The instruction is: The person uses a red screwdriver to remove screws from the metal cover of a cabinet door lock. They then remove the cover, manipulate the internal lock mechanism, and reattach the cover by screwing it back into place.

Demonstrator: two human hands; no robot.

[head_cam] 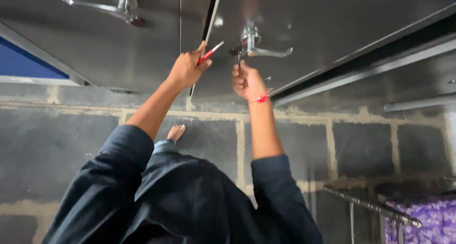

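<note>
Door, grey metal, looked heavy and rigid. Lever handle, smooth steel, probably slippery; best gripped along its bar. Left hand was clenched on a red-handled screwdriver at the door's edge. Right hand pinched a small key under the lock.

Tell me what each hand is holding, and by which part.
The left hand grips a red-handled tool by its handle, next to the door's edge. The right hand pinches something small and dark under the lever handle; what it is cannot be told.
</note>
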